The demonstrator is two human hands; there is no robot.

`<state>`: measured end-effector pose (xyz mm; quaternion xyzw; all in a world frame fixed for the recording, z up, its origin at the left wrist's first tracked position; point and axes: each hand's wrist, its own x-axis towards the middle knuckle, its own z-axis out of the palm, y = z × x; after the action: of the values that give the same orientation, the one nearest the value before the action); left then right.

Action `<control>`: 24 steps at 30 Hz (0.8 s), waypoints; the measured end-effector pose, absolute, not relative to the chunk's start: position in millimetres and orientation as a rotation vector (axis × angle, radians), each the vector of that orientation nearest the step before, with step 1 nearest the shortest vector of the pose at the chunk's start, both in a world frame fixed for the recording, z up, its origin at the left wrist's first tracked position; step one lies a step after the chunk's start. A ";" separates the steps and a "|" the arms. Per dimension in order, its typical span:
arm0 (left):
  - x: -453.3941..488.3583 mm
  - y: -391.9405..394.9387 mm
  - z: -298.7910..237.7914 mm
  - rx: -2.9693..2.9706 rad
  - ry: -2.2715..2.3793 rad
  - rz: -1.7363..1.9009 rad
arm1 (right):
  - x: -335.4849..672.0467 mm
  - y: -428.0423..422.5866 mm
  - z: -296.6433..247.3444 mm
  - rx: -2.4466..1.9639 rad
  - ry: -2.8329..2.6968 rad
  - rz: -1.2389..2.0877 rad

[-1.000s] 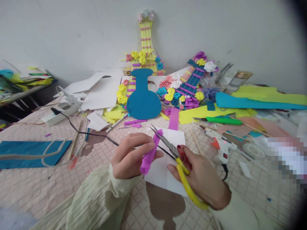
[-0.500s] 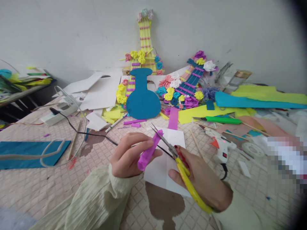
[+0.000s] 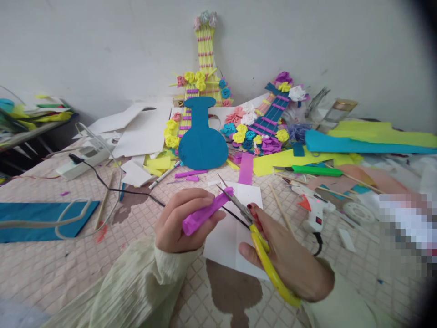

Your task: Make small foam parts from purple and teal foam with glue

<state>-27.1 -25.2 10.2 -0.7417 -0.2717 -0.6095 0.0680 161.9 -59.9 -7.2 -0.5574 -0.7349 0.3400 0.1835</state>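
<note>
Scissors [image 3: 246, 213] gripped in right hand [image 3: 287, 255], blades at upper end of purple paper roll [image 3: 206, 212]. Left hand [image 3: 182, 221] clamped around roll.

A purple roll [image 3: 204, 214] (paper, it seems) slants, its upper end at the parted blades of yellow-handled scissors [image 3: 258, 240].

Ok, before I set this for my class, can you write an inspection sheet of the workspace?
Surface: grid-patterned table cover, with brown patches.
Job's things: purple roll, with scissors at its far end; white paper below.
Clutter: yellow scraps, wooden sticks, glue gun.
Hands: left hand holds the purple roll; right hand holds the scissors.
Cables: black cable passes behind the left hand; white cable lies over a blue sheet.
Surroundings: pale wall, flower-trimmed models in front of it.
</note>
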 end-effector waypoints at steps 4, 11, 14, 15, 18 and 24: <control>-25.7 -27.7 11.5 -2.228 -0.765 -1.778 | 162.8 -59.3 -13.5 -1.539 -2.033 0.874; -24.3 -28.9 11.1 -2.243 -0.813 -1.856 | 164.3 -59.3 -17.6 -1.475 -2.040 0.778; -24.6 -28.8 10.5 -2.244 -0.823 -1.871 | 164.5 -59.2 -18.7 -1.452 -2.040 0.751; -24.7 -28.8 10.3 -2.243 -0.825 -1.870 | 164.5 -59.0 -19.2 -1.447 -2.037 0.741; -24.9 -28.9 9.7 -2.236 -0.834 -1.878 | 164.5 -58.4 -19.2 -1.443 -2.028 0.728; -25.1 -30.0 9.3 -2.243 -0.797 -1.894 | 163.6 -58.2 -14.2 -1.426 -2.027 0.706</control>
<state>-25.1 -30.0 9.3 -0.7364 -0.2616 -0.6220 0.0497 163.6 -58.2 -14.2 -0.5315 -0.7554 0.2630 0.2788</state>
